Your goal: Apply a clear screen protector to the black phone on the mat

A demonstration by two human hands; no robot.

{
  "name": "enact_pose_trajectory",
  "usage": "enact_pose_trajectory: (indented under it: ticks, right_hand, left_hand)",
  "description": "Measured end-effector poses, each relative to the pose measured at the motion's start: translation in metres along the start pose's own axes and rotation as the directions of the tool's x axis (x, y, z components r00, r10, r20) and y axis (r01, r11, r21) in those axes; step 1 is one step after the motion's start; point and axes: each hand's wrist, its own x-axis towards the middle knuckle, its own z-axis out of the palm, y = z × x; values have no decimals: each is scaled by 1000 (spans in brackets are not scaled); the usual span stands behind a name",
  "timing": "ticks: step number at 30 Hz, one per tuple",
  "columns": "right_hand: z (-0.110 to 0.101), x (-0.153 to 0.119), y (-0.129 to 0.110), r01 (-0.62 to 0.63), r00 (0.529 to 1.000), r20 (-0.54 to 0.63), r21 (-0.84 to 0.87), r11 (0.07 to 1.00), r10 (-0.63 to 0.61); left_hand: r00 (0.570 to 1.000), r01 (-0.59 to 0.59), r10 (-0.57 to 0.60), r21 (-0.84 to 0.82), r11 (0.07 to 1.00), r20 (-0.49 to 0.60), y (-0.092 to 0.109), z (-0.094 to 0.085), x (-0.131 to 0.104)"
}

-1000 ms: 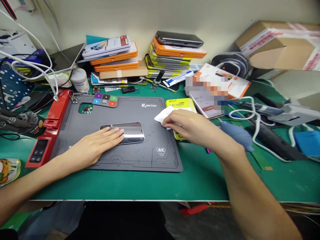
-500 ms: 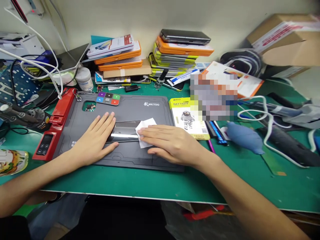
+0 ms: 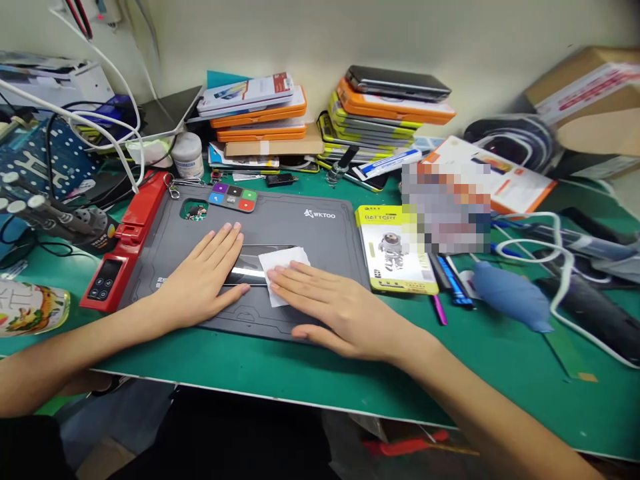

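Observation:
A dark, glossy, phone-shaped glass panel lies flat on a grey work mat in front of me; whether it is a whole phone or only its screen I cannot tell. My left hand rests flat over the panel's left end, fingers stretched out and thumb apart. Under the fingertips of my right hand is a thin white wipe, pressed onto the panel's right part. The fingers of that hand lie close together with the thumb away from them. Both hands hide much of the panel.
A red clamp-like device runs along the mat's left side. To the right are a yellow battery box, a blue air blower and white cables. Stacked cases stand at the back. A jar is behind the mat.
My right hand has slid the wipe leftward over the panel, nearer to my left hand. The left hand stays in place. The whole view has shifted, so the bench appears farther right.

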Motion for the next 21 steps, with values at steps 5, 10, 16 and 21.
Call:
enact_pose_trajectory:
  ticks: [5,10,16,21]
  right_hand:
    - [1,1,14,-69,991,-113,-41,997,64]
    - [1,-1,15,-86,982,-176,-66,994,73]
    - [0,-2,12,-137,956,-278,-129,982,97]
    - [10,16,-9,-56,984,-177,-180,982,24]
  left_hand:
    - [998,55,-56,-31,998,-21,-1,0,0]
    - [996,84,-86,-64,994,-38,-2,2,0]
    - [995,85,-89,-112,990,-34,-2,2,0]
    - [993,112,-116,-219,969,-9,-3,-4,2]
